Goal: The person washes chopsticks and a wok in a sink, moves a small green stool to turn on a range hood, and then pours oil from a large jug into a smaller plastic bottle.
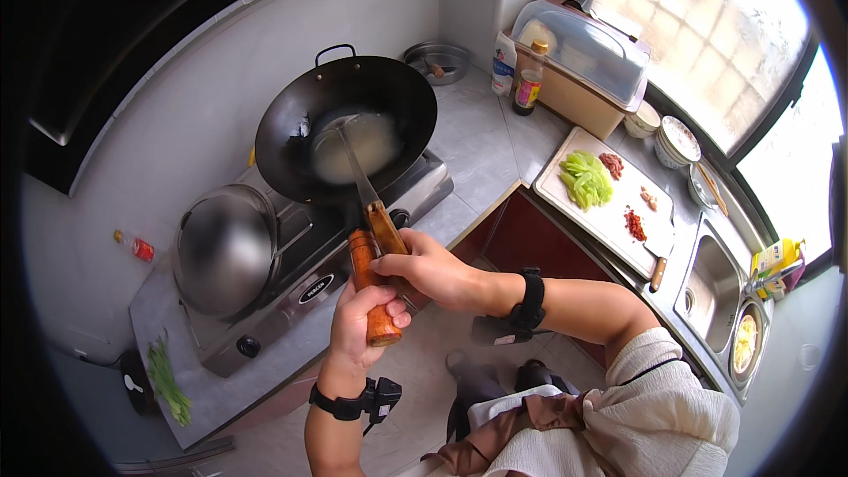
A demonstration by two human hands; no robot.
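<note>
My left hand point(361, 321) is closed around the reddish wooden handle point(363, 258) of a dark wok. In the bowl of the wok point(285, 152) lies a pool of cloudy, pale liquid point(371, 146). My right hand point(440, 271) grips a long metal spatula or ladle point(358, 169) by its wooden handle point(384, 225). The tool's far end dips into the liquid, so its exact shape is hard to make out. Both handles cross close together in front of me. Beneath the wok is the right side of a steel gas stove point(424, 189).
A domed metal lid point(225, 255) covers the stove's left side. Leafy greens point(165, 377) lie at the counter's left end. On the right, a cutting board point(613, 238) bears green slices point(586, 179), meat, chopped red pepper and a knife point(658, 273), near the sink point(712, 285). A sauce bottle point(528, 83) stands behind.
</note>
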